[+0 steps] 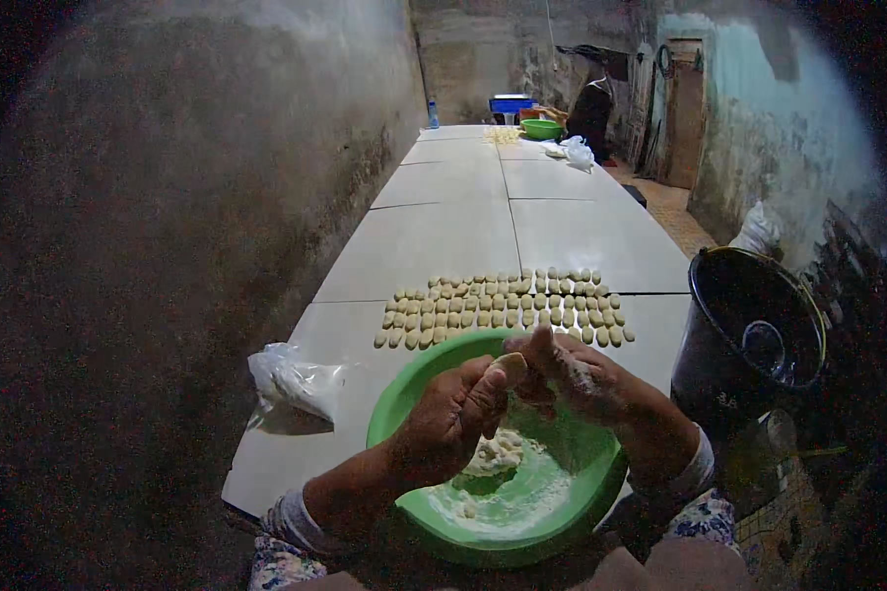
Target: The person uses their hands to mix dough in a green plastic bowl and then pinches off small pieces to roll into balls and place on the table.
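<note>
Over a green basin (pixel 389 402), my left hand (pixel 458 409) pinches a small pale dough piece (pixel 511 366) between thumb and fingers. Close against it on the right, my right hand (pixel 583 382) is dusted with white flour. Its thumb stands apart from its bent fingers, and I see nothing held in it. In the basin lie a crumbly lump of dough (pixel 500 453) and loose white flour (pixel 508 507). Beyond the rim, rows of small oval dough pieces (pixel 483 303) are laid out on the white tabletop (pixel 443 231).
A clear plastic bag of white powder (pixel 294 384) rests left of the basin. To the right stands a large black bucket (pixel 724 335). At the table's far end are another green basin (pixel 542 129), a plastic bag (pixel 574 153), a blue crate (pixel 511 104) and a person in dark clothing (pixel 591 116).
</note>
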Tool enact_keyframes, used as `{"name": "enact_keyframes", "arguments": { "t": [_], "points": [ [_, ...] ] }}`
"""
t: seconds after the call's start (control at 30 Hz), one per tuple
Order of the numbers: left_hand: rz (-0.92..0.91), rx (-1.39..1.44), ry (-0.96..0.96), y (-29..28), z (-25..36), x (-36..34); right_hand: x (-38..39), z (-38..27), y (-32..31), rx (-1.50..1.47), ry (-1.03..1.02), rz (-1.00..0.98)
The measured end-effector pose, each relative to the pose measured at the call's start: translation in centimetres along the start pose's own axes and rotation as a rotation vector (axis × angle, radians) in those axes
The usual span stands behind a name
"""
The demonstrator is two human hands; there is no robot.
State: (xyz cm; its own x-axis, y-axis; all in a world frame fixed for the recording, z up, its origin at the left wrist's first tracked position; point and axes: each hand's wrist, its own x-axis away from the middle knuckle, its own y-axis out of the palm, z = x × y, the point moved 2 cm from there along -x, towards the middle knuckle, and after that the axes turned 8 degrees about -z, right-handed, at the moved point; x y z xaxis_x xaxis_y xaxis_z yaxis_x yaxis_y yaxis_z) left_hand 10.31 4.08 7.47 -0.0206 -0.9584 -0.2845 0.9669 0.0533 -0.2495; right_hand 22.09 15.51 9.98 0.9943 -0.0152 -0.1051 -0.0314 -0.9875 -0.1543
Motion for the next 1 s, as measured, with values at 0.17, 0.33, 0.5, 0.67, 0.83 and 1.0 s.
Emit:
{"name": "enact_keyframes", "arguments": {
  "t": [0.17,0.33,0.5,0.67,0.83,1.0],
  "points": [
    [-0.011,0.088,-0.063,-0.3,0.7,0.1,-0.1,-0.6,0.6,0.382,-0.257,0.129],
    [-0.090,0.195,0.016,0.1,1.0,0.2,0.3,-0.7,0.3,0.665,-0.386,0.141],
    [-0.119,0.104,0.029,-0.5,0.6,0.2,0.4,-1.9,0.6,0.585,-0.392,0.182],
    [-0.156,0.044,0.080,-0.5,0.6,0.2,0.2,-1.5,0.6,0.589,-0.353,0.175],
    [-0.108,0.045,0.053,-0.6,0.3,0.1,0.0,-0.9,0.3,0.598,-0.384,0.172],
    [-0.038,0.122,-0.032,-0.5,-0.5,-0.1,0.3,-1.2,0.0,0.677,-0.387,0.183]
  ]
}}
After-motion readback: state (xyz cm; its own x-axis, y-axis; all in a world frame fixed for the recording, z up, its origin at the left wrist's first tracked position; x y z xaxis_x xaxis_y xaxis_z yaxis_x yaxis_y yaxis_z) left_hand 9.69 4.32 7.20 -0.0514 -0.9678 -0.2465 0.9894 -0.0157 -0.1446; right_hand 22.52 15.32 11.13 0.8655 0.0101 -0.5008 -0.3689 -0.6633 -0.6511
